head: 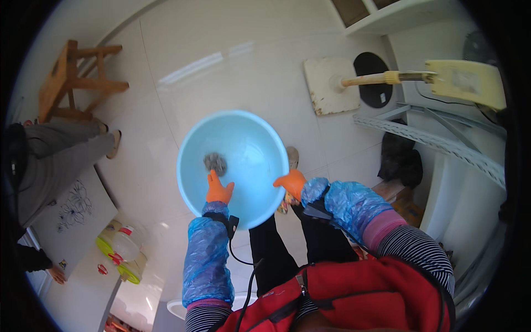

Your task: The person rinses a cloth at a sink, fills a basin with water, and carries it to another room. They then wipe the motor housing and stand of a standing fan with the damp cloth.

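A light blue plastic basin (253, 207) is in front of my legs. Inside it, left of the middle, lies a grey scouring pad (215, 163), probably steel wool. My left hand (219, 189), in an orange glove, reaches over the basin with the thumb spread from the fingers. Its fingertips are at the pad's lower edge; whether they touch it I cannot tell. On the basin's right rim, my orange-gloved right hand (292, 183) grips with the thumb inside and the other fingers out of sight. Blue plastic sleeve covers wrap both forearms.
At left stand a wooden stool (68, 83) and a person in grey trousers (70, 143). A table with a flower drawing (74, 207) and a clear plastic jug (127, 244) are lower left. A yellowed platform scale (332, 86) and a metal frame (431, 139) line the right.
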`<control>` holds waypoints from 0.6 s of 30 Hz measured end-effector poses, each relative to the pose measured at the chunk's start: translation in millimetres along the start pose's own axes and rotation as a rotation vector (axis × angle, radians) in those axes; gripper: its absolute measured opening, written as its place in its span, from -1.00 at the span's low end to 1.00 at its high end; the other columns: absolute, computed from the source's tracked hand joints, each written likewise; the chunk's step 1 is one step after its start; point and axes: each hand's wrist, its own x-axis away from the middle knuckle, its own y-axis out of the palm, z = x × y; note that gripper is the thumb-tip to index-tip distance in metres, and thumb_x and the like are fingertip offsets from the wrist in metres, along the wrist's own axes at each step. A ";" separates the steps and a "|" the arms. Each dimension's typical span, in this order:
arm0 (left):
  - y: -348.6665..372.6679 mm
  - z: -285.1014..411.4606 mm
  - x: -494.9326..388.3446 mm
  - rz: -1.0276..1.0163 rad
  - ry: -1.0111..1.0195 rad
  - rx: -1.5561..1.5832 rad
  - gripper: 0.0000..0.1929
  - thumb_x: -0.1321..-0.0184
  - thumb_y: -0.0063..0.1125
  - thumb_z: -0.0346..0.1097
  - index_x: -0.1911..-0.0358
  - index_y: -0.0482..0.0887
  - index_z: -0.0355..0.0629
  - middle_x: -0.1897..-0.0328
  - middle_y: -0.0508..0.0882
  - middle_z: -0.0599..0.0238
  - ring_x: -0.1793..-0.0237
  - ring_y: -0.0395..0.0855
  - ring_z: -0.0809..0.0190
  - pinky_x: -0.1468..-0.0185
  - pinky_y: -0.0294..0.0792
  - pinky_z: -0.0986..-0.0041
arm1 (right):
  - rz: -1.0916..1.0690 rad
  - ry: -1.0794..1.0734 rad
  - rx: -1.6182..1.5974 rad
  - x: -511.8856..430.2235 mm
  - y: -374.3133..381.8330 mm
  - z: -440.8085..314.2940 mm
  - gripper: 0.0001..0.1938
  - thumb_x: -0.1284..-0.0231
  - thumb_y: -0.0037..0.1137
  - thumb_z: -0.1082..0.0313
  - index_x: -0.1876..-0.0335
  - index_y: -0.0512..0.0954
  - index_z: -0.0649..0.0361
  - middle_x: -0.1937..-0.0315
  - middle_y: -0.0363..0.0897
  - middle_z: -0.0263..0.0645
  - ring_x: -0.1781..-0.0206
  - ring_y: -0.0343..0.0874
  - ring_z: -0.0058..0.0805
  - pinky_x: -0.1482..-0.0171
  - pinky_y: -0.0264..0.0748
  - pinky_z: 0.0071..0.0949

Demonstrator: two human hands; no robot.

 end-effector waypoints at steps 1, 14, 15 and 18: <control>11.0 -5.5 -12.8 -0.011 -0.035 0.006 0.02 -0.15 0.31 0.06 -0.60 -0.04 -0.09 -0.66 0.07 -0.09 -0.41 0.43 -0.21 -0.37 0.37 0.10 | 0.029 -0.008 0.077 -29.5 6.6 2.4 -0.58 0.04 0.40 0.38 0.05 0.65 0.51 0.17 0.73 0.07 0.14 0.73 -0.14 0.05 0.62 -0.19; 62.9 -43.4 -192.4 0.006 0.159 -0.179 0.07 -0.11 0.37 -0.18 -0.62 -0.14 0.11 -0.70 -0.11 -0.07 -0.56 0.15 -0.27 -0.34 0.44 0.06 | -0.113 -0.059 -0.024 -263.6 76.3 29.9 -0.49 0.00 0.44 0.13 -0.02 0.67 0.34 0.08 0.73 0.02 0.04 0.71 -0.11 -0.03 0.59 -0.19; 64.9 -45.9 -207.5 0.034 0.166 -0.152 0.07 -0.12 0.37 -0.17 -0.63 -0.15 0.12 -0.70 -0.12 -0.06 -0.57 0.14 -0.28 -0.34 0.43 0.06 | -0.131 -0.034 -0.095 -267.9 78.0 30.4 -0.49 -0.03 0.43 0.12 -0.05 0.66 0.33 0.05 0.73 0.01 0.03 0.71 -0.13 -0.05 0.59 -0.20; 64.1 -50.1 -251.2 0.176 0.095 -0.067 0.10 -0.11 0.41 -0.12 -0.63 -0.16 0.14 -0.70 -0.19 -0.09 -0.57 0.07 -0.34 -0.39 0.38 0.06 | -0.216 -0.145 0.074 -274.1 80.5 28.7 -0.47 -0.14 0.38 0.02 -0.12 0.65 0.25 -0.02 0.72 -0.05 -0.04 0.69 -0.15 -0.12 0.57 -0.22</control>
